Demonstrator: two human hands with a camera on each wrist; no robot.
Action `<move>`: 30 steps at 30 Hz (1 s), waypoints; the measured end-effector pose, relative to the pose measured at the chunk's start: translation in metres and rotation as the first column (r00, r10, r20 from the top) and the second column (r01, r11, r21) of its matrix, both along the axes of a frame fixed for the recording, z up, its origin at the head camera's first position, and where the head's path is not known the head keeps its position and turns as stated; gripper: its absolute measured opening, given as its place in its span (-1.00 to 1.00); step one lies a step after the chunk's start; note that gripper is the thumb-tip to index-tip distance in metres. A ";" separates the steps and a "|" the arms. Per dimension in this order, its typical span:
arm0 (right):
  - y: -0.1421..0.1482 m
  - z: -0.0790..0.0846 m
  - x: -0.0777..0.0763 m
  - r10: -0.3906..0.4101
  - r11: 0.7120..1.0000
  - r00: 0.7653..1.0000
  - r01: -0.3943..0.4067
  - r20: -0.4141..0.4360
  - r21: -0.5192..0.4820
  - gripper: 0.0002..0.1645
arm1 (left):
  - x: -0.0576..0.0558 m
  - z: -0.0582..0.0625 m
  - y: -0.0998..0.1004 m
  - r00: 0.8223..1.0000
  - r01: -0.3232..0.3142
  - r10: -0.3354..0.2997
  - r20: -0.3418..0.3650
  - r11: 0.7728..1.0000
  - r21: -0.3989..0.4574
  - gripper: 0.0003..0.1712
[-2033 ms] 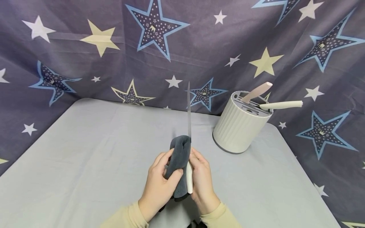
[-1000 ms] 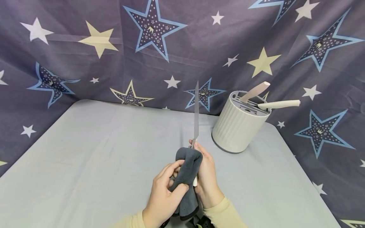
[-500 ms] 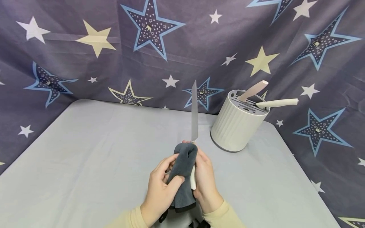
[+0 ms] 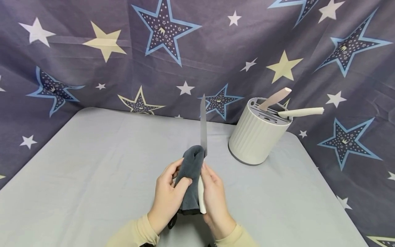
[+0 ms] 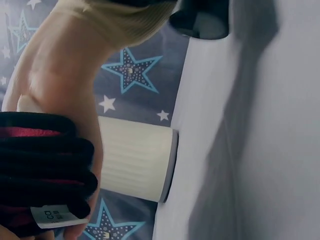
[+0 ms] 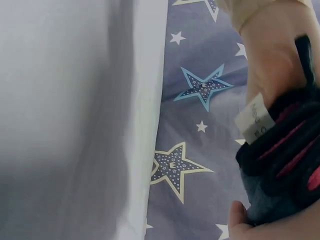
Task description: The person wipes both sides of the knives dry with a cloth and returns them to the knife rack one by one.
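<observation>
My left hand [image 4: 168, 195] grips a folded dark grey cloth [image 4: 189, 181], its thumb pressed across the front. The cloth has black edging, a hanging loop and, in the right wrist view, a white label [image 6: 255, 120]. Beside it, my right hand [image 4: 216, 202] holds a knife with a white handle [image 4: 201, 197]. The blade [image 4: 203, 127] points up and away, almost upright. The cloth's top end lies against the handle and the base of the blade. In the left wrist view the cloth's layered folds [image 5: 40, 165] show black edges and some pinkish red. The right fingers are partly hidden.
A cream ribbed knife block [image 4: 259, 137] stands at the back right of the table [image 4: 92, 171]. One pinkish handle [image 4: 276, 98] and one cream handle [image 4: 303, 112] stick out of it. A star-patterned curtain [image 4: 216, 44] hangs behind the table.
Over the last second both hands have shifted left with the knife and cloth. The cloth has risen from lower on the handle to the blade's base. The knife block stays put.
</observation>
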State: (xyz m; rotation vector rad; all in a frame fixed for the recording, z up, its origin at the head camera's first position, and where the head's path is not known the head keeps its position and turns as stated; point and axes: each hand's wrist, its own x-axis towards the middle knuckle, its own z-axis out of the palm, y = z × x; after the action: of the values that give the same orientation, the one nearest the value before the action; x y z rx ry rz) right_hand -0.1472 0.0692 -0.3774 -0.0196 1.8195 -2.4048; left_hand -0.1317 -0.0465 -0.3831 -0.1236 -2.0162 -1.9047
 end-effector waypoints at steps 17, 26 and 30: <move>0.003 0.001 -0.001 -0.023 1.000 0.999 0.023 0.030 0.022 -0.42 | 0.006 0.004 0.002 0.987 0.055 -0.060 0.147 0.998 0.039 -0.37; 0.009 0.005 -0.008 -0.071 0.997 0.997 0.070 0.010 0.030 -0.54 | 0.015 0.008 0.009 0.980 0.124 -0.135 0.147 0.989 0.080 -0.39; 0.012 0.008 -0.011 -0.094 0.996 0.996 0.093 0.009 0.007 -0.62 | 0.020 0.009 0.011 0.974 0.157 -0.170 0.148 0.983 0.097 -0.39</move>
State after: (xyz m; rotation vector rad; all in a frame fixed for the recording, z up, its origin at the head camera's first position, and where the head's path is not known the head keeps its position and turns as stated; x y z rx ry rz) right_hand -0.1579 0.0808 -0.3696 0.0784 1.8642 -2.4567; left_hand -0.1121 -0.0354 -0.3743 -0.1261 -2.0781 -2.1604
